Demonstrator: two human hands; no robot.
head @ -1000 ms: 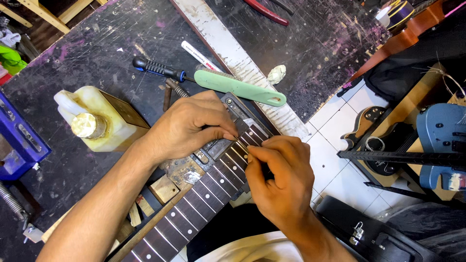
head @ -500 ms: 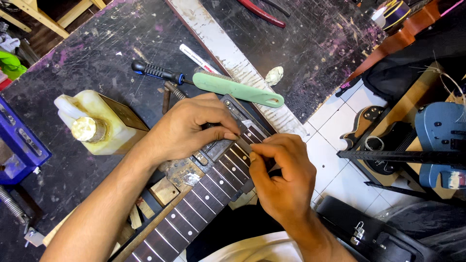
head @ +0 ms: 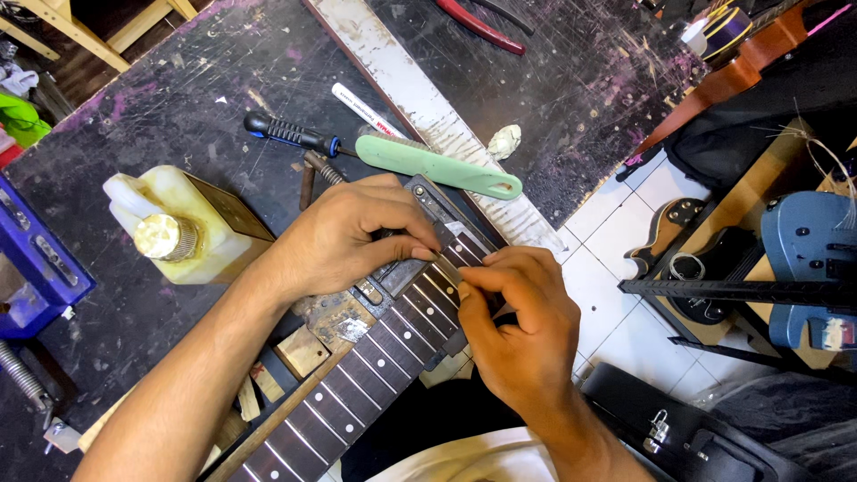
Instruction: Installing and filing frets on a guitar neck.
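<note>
Left hand (head: 353, 234) is pressed down over the guitar neck (head: 357, 379) lying across the workbench (head: 178, 107), fingertips bunched at a fret. Right hand (head: 518, 330) pinches something small there, can't tell what. Neck looks stiff and solid; I'd grip its edges, not the thin frets.

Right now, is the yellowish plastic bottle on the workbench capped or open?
Capped. The yellowish plastic bottle lies on its side on the dark workbench, and a metallic screw cap covers its mouth.
</note>
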